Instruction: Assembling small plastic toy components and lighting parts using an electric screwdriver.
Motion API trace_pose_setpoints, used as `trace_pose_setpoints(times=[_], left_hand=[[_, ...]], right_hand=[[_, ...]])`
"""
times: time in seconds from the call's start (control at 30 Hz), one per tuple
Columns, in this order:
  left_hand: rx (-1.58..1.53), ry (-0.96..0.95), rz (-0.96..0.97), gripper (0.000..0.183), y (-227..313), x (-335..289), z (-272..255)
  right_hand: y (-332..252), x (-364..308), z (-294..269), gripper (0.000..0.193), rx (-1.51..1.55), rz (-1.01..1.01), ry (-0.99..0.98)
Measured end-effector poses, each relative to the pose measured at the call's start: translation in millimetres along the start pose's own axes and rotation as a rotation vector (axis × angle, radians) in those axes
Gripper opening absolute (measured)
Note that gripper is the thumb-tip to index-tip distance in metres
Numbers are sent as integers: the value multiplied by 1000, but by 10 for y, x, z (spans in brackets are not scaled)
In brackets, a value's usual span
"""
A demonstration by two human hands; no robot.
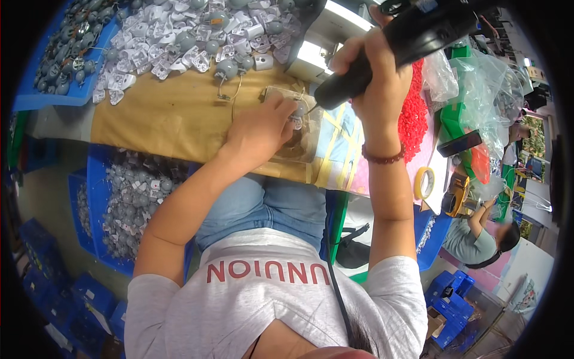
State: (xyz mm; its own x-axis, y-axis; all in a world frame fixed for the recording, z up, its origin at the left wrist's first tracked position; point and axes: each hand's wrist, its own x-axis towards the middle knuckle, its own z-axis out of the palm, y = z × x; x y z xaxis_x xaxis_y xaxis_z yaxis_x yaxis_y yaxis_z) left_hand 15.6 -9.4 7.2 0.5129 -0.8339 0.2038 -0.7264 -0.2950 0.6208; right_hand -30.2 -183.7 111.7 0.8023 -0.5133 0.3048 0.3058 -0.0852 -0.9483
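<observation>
My right hand (382, 90) is wrapped round a black electric screwdriver (344, 87), held slantwise with its thin bit pointing down and left. The bit's tip is beside a small grey-and-white plastic part (298, 119); whether they touch I cannot tell. The fingers of my left hand (260, 127) are closed on that part, partly covering it. It sits on a clear fixture block (310, 146) at the near edge of the table. Just beyond my left hand, a grey-and-white piece with a thin wire (227, 70) lies at the edge of a heap.
White housings and grey domes form a large heap (161, 42) at the far left. Blue bins (78, 99) hold more parts. Small red pieces (414, 113), a tape roll (424, 182) and a phone (459, 144) are on the right. Another person (475, 239) sits farther right.
</observation>
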Motion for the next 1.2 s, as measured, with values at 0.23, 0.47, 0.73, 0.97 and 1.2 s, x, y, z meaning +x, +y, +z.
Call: trace_pose_setpoints(times=[0.23,0.47,0.73,0.97,1.2], left_hand=[[-16,-22,-24,34,16,8,-13],[-5,-57,-56,30,47,21,-46],[-41,-57,-31,29,36,9,-66],[-42,-43,-22,30,40,-1,-70],[-32,-46,-114,31,68,12,-47]], right_hand=[[89,-258,155,8,162,-24,23],[171,-345,128,10,125,-46,4],[372,-562,83,26,4,-158,-75],[250,-628,141,39,-105,-134,-101],[96,-422,-70,17,89,-57,179]])
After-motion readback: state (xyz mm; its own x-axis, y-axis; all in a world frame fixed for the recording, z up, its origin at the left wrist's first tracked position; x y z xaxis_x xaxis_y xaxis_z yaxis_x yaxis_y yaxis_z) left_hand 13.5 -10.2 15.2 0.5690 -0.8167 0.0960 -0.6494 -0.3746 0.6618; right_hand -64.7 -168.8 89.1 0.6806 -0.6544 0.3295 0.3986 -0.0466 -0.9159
